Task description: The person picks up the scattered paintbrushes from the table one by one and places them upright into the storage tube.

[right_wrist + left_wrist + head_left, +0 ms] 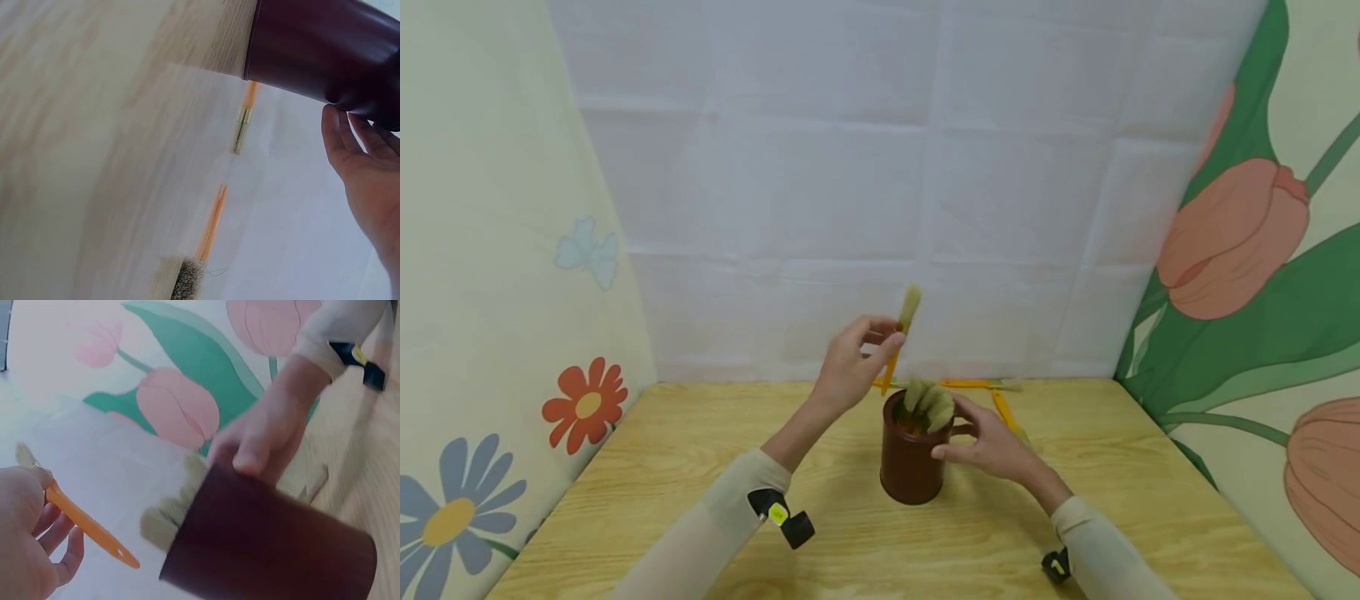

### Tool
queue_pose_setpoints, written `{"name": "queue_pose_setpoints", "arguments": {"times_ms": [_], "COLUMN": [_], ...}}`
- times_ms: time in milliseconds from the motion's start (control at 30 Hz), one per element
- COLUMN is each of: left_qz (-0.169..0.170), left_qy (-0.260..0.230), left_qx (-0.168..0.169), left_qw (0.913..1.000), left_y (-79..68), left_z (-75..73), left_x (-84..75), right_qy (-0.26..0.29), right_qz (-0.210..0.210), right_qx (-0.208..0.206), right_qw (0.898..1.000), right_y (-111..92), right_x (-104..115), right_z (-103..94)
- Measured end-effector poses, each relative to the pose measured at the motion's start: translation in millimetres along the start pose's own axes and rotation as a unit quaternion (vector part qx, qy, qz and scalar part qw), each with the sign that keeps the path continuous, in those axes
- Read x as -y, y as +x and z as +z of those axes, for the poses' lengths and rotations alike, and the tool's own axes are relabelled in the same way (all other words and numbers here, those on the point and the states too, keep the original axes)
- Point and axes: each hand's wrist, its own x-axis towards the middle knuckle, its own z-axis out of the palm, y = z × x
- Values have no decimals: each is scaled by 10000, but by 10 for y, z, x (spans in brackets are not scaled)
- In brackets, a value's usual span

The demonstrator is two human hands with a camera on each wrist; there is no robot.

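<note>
In the head view my left hand (853, 358) pinches a paintbrush (892, 364) near its ferrule, pale bristles up and orange handle slanting down. The handle's end hovers just left of and above the rim of a dark red cup (912, 467). Several more brushes (927, 406) stand in that cup, bristles upward. My right hand (992, 442) holds the cup at its right side near the top, thumb toward the front; in the right wrist view its fingers (334, 134) lie against the cup's wall. The left wrist view shows the pinched paintbrush (94, 528) apart from the tilted-looking cup (269, 544).
Behind the cup, an orange-handled brush (967, 383) lies along the back edge of the wooden table (700, 500). Another brush (1006, 410) lies right of it, angled toward the front. A white cloth (820, 192) hangs at the back, with flower-patterned panels on both sides.
</note>
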Motion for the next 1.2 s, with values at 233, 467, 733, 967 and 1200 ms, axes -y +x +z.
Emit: {"name": "queue_pose_setpoints", "arguments": {"times_ms": [233,467,733,967,1200], "left_qz": [-275,-483,-493,-281,-228], "left_qy": [-709,-347,-243,246,770], "left_qx": [342,524,841,941,996], "left_qw": [9965,9969,9949,9949,9918], "left_y": [-83,-211,-346,-441,-491], "left_z": [50,53,78,81,105], "left_x": [-236,-127,-26,74,144], "right_qy": [-27,50,44,-24,-134], "right_qz": [-64,-120,-44,-50,-60], "right_qx": [-17,-15,-24,-16,-21], "right_qw": [10000,9999,10000,10000,9999], "right_y": [3,14,7,5,4], "right_x": [14,8,-2,-14,22], "right_z": [-3,10,1,-16,-5]}}
